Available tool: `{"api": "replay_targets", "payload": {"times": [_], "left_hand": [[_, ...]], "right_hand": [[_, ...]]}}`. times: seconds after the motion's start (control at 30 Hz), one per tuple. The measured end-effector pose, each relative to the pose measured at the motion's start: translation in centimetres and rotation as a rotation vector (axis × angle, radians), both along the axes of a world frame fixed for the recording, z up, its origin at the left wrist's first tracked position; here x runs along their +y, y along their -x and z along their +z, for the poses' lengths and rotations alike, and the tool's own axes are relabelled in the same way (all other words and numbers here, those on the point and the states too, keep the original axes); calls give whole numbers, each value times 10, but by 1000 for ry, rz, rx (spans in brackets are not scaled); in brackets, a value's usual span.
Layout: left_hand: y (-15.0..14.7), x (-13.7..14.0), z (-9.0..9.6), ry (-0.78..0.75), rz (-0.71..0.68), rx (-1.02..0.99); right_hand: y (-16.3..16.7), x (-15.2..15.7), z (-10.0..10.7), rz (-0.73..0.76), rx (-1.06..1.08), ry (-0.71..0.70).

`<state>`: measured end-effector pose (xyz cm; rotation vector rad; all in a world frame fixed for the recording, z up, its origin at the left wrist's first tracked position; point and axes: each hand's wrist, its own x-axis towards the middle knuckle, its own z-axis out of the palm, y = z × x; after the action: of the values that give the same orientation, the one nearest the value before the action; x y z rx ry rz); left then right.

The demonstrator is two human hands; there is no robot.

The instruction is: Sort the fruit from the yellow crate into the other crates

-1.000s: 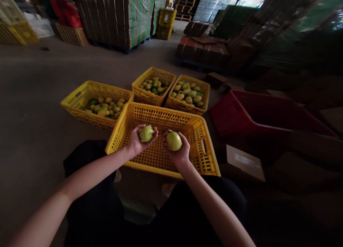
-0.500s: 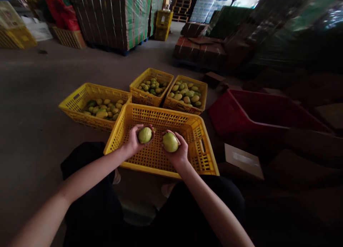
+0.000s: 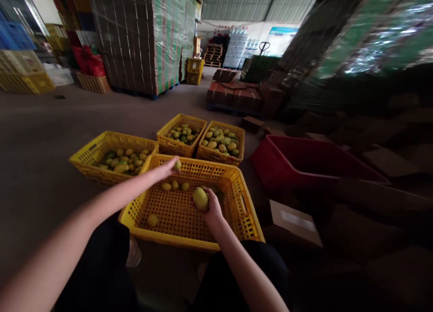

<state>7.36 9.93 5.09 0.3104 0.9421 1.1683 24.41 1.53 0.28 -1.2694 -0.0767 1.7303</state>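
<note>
The nearest yellow crate (image 3: 169, 238) stands in front of my knees, with several loose mangoes (image 3: 166, 186) on its slotted floor. My left hand (image 3: 169, 167) reaches over its far rim, its fingers closed around a small mango (image 3: 177, 165). Inside the crate's space, right of centre, my right hand (image 3: 214, 207) grips a larger yellow-green mango (image 3: 200, 199). Dark shapes beside this hand, near the far right corner, are too dim to make out. A single mango (image 3: 152, 220) lies apart at the crate's near left.
Three more yellow crates with mangoes stand beyond: one at left (image 3: 81, 161), one behind (image 3: 169, 145) and one behind right (image 3: 218, 156). A red bin (image 3: 267, 163) and a cardboard box (image 3: 294, 222) are on the right. Wrapped pallet stacks (image 3: 125, 41) rise farther back.
My left hand has moved forward from the crate's middle to its far rim with a mango. My right hand still holds one. The view has tilted up, and several mangoes now show on the crate's floor.
</note>
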Motion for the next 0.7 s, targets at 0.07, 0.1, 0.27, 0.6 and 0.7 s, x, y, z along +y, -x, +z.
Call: {"api": "replay_targets", "payload": {"times": [0.07,0.1,0.27,0.6,0.7], "left_hand": [[8,44,39,-15,93,139],[14,57,54,-41,150,303],[57,12,44,-212,-164,618],[114,-159,-75,-227,-906,1542],[113,-152,-80,-259,-880,1545]], "right_hand": [[1,-1,3,-11,2,10],[1,-1,5,-19,5,24],[1,-6,12,-18,16,63],[3,-34,-32,69,-45,245],[3,-39,-52,189,-18,337]]}}
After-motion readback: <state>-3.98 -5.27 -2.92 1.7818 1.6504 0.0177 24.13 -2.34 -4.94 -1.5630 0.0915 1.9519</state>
